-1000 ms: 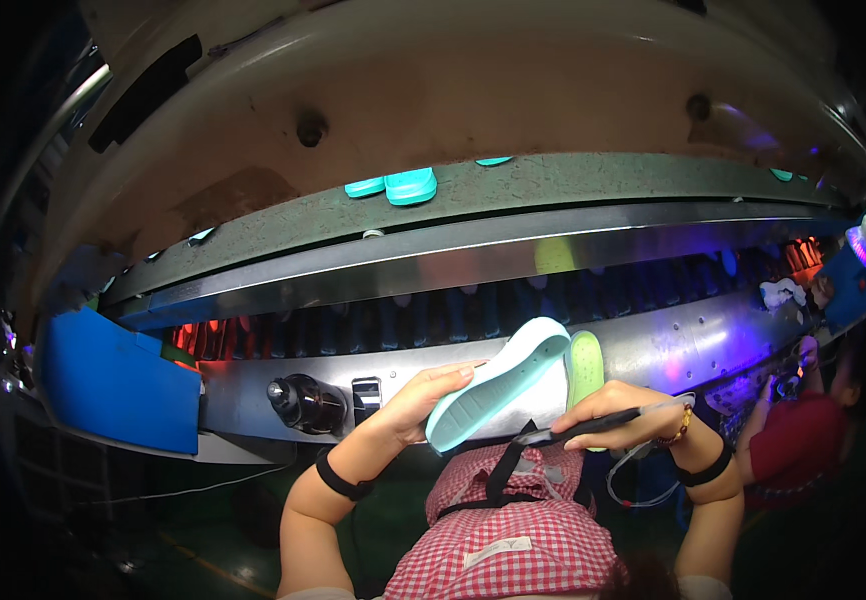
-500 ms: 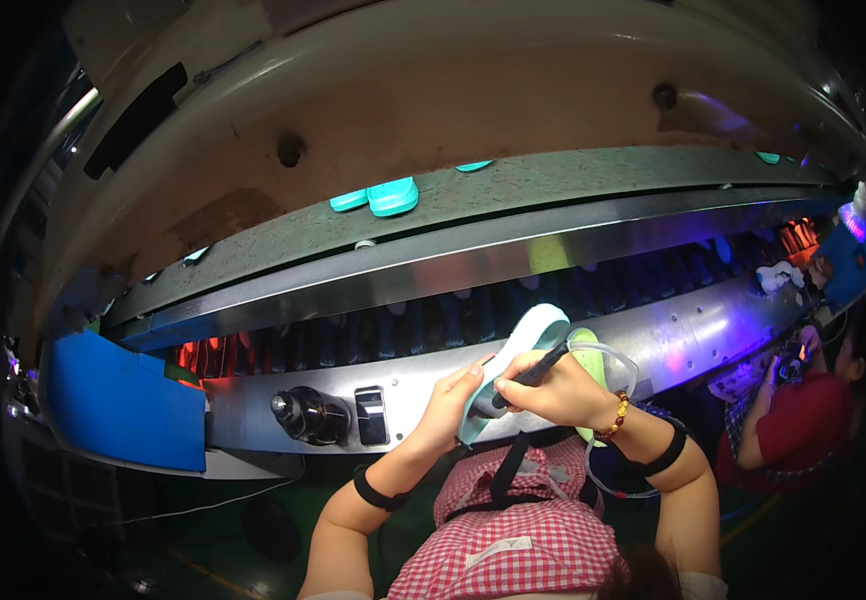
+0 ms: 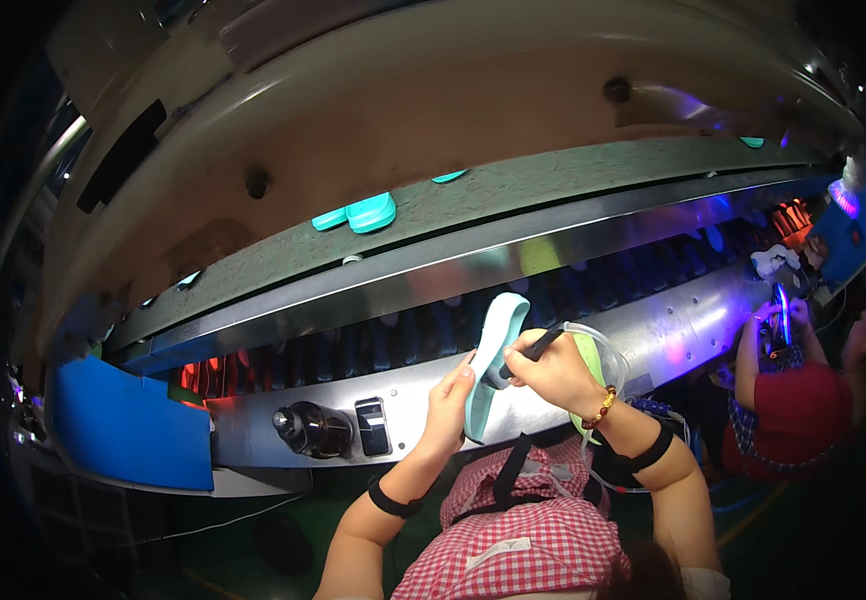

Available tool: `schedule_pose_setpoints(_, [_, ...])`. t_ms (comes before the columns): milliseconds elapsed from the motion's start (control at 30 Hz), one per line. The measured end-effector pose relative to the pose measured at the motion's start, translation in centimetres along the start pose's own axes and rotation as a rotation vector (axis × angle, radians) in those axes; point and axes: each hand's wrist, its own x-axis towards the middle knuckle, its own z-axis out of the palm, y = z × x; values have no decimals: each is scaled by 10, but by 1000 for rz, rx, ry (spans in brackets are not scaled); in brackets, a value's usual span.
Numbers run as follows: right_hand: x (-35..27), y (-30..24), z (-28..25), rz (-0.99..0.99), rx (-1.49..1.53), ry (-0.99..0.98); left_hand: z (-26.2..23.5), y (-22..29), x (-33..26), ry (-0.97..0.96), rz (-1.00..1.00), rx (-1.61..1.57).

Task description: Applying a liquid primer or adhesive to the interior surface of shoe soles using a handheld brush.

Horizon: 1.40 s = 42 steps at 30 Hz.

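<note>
My left hand [image 3: 449, 403] holds a white and pale teal shoe sole [image 3: 491, 358] upright by its lower edge, in front of the conveyor's metal front panel [image 3: 653, 335]. Gripped in my right hand [image 3: 553, 368] is a thin black brush [image 3: 533, 352], and its tip touches the sole's inner face. A clear round container with a green inside [image 3: 598, 352] sits just behind my right hand. Both wrists wear black bands, and the right one also has a bead bracelet.
A grey upper belt [image 3: 513, 195] carries a pair of teal soles [image 3: 358, 213]. A black knob [image 3: 308, 428] and a switch [image 3: 373, 425] sit on the panel at left, beside a blue bin [image 3: 128, 425]. At right, a person in red [image 3: 798, 400] works under violet light.
The sole has turned from lying flat and tilted to standing upright on edge. My right hand came over with the brush and now presses it against the sole, closer to the panel.
</note>
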Motion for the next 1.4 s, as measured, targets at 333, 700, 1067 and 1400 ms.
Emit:
schedule_pose_setpoints(333, [1,44,-11,52,361,233,9,-3,-3,35,-138,-313])
schedule_pose_setpoints(700, [-18,41,20,-331,-359,208,5,-20,2,-46,-317,-556])
schedule_pose_setpoints(1067, [-39,37,-7,-37,-75,-172,-28,-36,11,-18,-297,-448])
schedule_pose_setpoints(1400, [-37,52,-34,242,881,89,-18,-6,-4,-145,-339,-700])
